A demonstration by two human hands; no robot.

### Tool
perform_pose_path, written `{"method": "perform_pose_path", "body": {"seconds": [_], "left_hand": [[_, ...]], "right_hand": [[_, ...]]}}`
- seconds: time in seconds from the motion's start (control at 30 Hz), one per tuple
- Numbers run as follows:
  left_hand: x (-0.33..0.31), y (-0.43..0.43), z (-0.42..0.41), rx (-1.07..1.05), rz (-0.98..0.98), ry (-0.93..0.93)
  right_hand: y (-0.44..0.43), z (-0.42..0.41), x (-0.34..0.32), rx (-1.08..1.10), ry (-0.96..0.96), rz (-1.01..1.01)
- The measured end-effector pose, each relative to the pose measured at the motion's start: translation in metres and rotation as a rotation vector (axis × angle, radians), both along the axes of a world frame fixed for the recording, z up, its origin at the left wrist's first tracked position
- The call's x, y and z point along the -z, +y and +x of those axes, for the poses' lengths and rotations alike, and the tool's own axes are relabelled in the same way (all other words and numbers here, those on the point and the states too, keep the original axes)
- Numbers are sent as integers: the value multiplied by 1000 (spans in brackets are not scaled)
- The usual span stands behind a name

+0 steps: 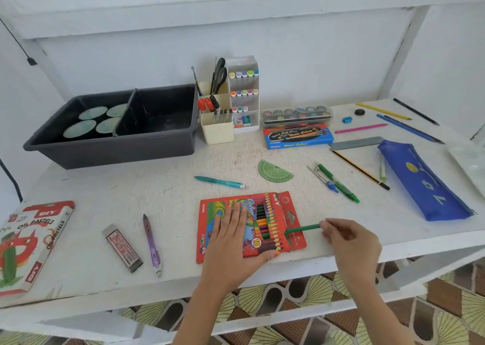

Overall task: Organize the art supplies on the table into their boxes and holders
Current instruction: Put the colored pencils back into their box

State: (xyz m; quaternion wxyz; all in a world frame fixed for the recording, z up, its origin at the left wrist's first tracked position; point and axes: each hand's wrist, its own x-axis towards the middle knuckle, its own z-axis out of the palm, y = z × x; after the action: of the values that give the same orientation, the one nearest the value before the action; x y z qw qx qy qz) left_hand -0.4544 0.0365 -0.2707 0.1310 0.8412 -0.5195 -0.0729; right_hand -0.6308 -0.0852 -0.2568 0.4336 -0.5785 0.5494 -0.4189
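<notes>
A red crayon box (210, 208) lies open near the table's front edge, with a row of crayons (265, 224) showing in its window. My left hand (233, 237) presses flat on the box's left half. My right hand (349, 239) pinches the right end of a green crayon (301, 229), whose left tip rests at the open flap of the box. Loose pens and pencils lie around: a teal pen (219, 182), a purple pen (151, 242), a green pen (338, 183), a green protractor (274, 171).
A dark divided tub (110, 145) sits back left beside a cream pen holder (216, 126) and a marker rack (244, 92). Watercolour sets (298, 134) lie behind, a blue pencil case (425, 182) at right, an oil pastels box (26, 242) front left, a grey lead case (122, 247) near it.
</notes>
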Motion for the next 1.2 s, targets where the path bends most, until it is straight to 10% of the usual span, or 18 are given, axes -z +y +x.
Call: {"method": "perform_pose_path", "body": {"seconds": [0.3, 1.2], "left_hand": [[5, 0, 0, 10, 19, -22], [-25, -111, -31, 26, -424, 262]], "right_hand": [[19, 46, 35, -26, 389, -346], [-62, 27, -7, -241, 137, -300]]}}
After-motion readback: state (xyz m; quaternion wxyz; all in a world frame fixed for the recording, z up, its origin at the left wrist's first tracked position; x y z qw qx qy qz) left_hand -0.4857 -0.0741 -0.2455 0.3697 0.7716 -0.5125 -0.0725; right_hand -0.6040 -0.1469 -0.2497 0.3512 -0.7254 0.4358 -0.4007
